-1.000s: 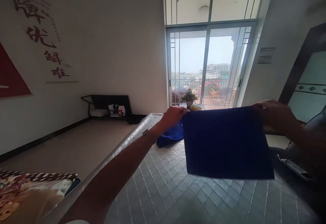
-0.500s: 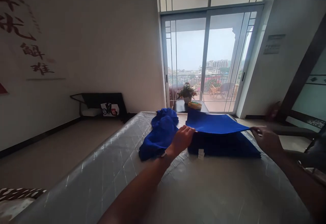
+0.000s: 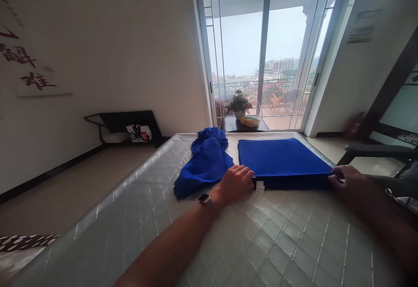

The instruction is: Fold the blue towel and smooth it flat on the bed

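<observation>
On the stack (image 3: 282, 156), left hand (image 3: 237, 181) grips at eight o'clock, right hand (image 3: 346, 181) at four; cloth (image 3: 207, 160) lies beside, at nine.

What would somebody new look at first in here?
Probably the neat blue cloth stack, bright on the silvery quilted surface, with the left hand and right hand at its near corners. Left of it lies a crumpled blue cloth. Beyond, daylight fills the tall glass door, behind a potted plant.
</observation>
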Demonstrator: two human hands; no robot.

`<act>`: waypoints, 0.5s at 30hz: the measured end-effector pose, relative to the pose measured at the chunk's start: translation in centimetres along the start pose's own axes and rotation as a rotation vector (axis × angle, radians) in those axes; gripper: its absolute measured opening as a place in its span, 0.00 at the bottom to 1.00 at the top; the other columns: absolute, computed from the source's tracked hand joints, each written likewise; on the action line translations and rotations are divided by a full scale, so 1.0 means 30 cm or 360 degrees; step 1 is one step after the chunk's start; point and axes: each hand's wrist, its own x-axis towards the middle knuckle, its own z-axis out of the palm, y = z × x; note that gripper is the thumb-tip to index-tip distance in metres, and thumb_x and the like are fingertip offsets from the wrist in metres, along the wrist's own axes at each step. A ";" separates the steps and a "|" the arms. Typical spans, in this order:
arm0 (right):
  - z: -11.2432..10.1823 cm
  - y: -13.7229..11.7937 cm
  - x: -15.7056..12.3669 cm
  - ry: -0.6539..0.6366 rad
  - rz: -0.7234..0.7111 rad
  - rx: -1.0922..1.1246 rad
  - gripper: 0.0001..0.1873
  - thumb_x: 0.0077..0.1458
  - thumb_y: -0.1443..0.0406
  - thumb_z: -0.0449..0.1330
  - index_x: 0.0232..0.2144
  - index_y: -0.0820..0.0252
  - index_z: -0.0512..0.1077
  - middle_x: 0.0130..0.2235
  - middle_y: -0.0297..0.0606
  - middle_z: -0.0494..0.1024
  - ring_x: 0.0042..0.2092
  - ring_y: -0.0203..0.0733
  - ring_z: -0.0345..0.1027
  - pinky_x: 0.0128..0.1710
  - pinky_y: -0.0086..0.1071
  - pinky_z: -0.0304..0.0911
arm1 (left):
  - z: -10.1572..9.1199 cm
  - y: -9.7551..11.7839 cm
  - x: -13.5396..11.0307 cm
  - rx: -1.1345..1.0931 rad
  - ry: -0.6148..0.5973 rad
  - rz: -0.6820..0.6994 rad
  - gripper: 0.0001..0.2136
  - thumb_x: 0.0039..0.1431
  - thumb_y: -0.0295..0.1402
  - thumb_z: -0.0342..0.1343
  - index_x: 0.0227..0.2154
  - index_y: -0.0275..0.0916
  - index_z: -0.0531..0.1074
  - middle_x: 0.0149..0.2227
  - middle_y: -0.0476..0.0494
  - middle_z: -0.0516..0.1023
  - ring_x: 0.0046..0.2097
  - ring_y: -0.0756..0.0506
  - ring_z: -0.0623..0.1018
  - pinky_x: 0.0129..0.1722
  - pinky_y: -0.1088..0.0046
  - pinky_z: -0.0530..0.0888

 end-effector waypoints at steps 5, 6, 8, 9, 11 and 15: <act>0.009 0.028 -0.003 -0.0157 -0.0111 -0.0015 0.13 0.64 0.58 0.50 0.40 0.58 0.71 0.49 0.47 0.75 0.42 0.46 0.73 0.39 0.37 0.61 | 0.000 -0.003 0.000 -0.0056 -0.0040 -0.0032 0.05 0.56 0.25 0.53 0.35 0.38 0.71 0.33 0.44 0.76 0.37 0.44 0.76 0.41 0.65 0.72; 0.007 0.027 -0.002 -0.0138 -0.0110 -0.0022 0.13 0.64 0.58 0.51 0.40 0.58 0.71 0.49 0.46 0.75 0.42 0.47 0.73 0.39 0.37 0.61 | 0.001 -0.004 0.000 -0.0067 -0.0043 -0.0015 0.04 0.55 0.25 0.54 0.34 0.38 0.71 0.32 0.44 0.76 0.37 0.44 0.76 0.41 0.65 0.72; -0.002 0.021 -0.004 -0.0137 -0.0112 -0.0032 0.10 0.63 0.59 0.52 0.38 0.57 0.71 0.48 0.46 0.76 0.42 0.47 0.73 0.38 0.37 0.61 | 0.003 -0.007 -0.001 -0.0097 -0.0055 0.0043 0.04 0.56 0.26 0.53 0.34 0.38 0.71 0.32 0.44 0.76 0.37 0.44 0.76 0.43 0.65 0.71; -0.007 0.017 -0.005 -0.0156 -0.0120 -0.0036 0.10 0.62 0.59 0.53 0.38 0.57 0.71 0.47 0.45 0.76 0.41 0.47 0.73 0.37 0.37 0.61 | 0.003 -0.008 -0.001 -0.0106 -0.0055 0.0059 0.04 0.56 0.26 0.53 0.34 0.38 0.71 0.33 0.44 0.76 0.38 0.44 0.76 0.43 0.65 0.71; -0.014 0.015 -0.010 -0.0182 -0.0175 -0.0058 0.12 0.63 0.58 0.52 0.38 0.57 0.71 0.47 0.45 0.77 0.41 0.46 0.73 0.36 0.36 0.61 | -0.001 -0.007 -0.001 -0.0120 -0.0054 0.0051 0.04 0.56 0.27 0.53 0.34 0.38 0.71 0.33 0.44 0.76 0.38 0.44 0.76 0.44 0.64 0.71; -0.007 0.031 -0.010 -0.0046 -0.0395 -0.0188 0.18 0.65 0.56 0.47 0.36 0.58 0.74 0.45 0.46 0.78 0.46 0.49 0.72 0.43 0.39 0.63 | -0.030 0.003 0.003 -0.0174 -0.0090 0.0005 0.05 0.57 0.29 0.54 0.36 0.39 0.72 0.36 0.43 0.76 0.40 0.43 0.76 0.46 0.64 0.72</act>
